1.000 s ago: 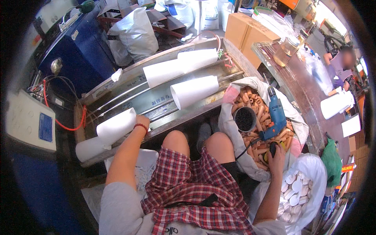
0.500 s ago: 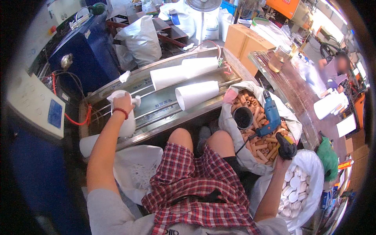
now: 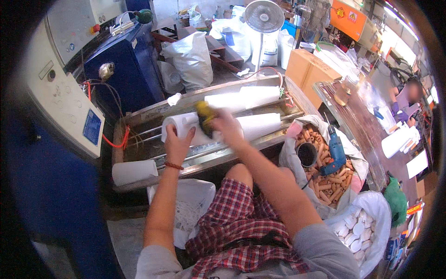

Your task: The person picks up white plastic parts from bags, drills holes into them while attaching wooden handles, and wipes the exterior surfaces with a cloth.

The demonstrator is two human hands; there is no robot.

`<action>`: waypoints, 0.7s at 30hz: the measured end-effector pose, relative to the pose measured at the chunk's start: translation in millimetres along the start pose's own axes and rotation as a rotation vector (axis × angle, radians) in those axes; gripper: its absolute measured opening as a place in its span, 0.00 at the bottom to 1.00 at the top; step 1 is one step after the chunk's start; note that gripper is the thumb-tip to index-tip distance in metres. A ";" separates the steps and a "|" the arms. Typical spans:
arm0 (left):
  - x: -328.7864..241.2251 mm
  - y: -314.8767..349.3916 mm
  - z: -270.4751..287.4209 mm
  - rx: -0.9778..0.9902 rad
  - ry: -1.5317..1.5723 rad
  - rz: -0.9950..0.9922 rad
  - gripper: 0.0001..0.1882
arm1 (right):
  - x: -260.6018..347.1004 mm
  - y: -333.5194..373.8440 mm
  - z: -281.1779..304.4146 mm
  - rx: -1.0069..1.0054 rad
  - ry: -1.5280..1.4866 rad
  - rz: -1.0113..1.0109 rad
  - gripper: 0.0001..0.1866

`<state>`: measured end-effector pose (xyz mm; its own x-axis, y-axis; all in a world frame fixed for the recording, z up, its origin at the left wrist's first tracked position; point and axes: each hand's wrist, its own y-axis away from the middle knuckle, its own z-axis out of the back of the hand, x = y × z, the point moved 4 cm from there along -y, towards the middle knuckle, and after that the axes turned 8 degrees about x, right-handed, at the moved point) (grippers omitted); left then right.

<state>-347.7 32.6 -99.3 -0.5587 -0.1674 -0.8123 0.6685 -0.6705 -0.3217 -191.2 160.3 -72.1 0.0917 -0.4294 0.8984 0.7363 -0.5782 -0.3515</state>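
Note:
My left hand (image 3: 176, 145) grips the near-left end of a white cylinder (image 3: 199, 136), its thumb and fingers spread around that end. The cylinder lies across the metal rods of a long trough (image 3: 197, 171). Smeared by motion, my right hand (image 3: 227, 128) is closed on a yellow-and-black tool (image 3: 204, 118), held against or just above the cylinder; its exact kind cannot be made out. More white tapered cylinders lie in the trough: one at the far side (image 3: 258, 96), one to the right (image 3: 262, 125) and one at the near-left corner (image 3: 134, 173).
To the right stands a sack of orange-brown tubes (image 3: 325, 190) with a blue drill (image 3: 334, 151) and a dark cup (image 3: 307, 154) on top. Nearer is a bag of white round parts (image 3: 357, 237). A control box (image 3: 69, 107) stands left; another person (image 3: 404, 100) is far right.
My right hand has swung from the sack on the right to the trough, bringing the yellow-and-black tool. The upright cylinder in my left hand now lies across the rods. The view has shifted.

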 end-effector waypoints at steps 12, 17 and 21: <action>67.1 35.0 3.3 -0.154 1.092 0.210 0.31 | 8.9 -0.1 -107.2 0.245 0.638 0.536 0.19; 51.4 44.4 4.3 -0.199 1.114 0.290 0.28 | 24.9 13.6 -115.7 0.211 0.749 0.620 0.21; 42.7 60.3 13.1 -0.200 0.957 0.333 0.29 | 8.9 -19.2 -79.1 0.028 0.906 0.458 0.20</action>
<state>-337.7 -24.5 -147.0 0.2352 0.3813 -0.8940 0.8363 -0.5481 -0.0137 -257.5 112.7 -78.2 -0.1652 -0.9767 0.1366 0.7745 -0.2143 -0.5952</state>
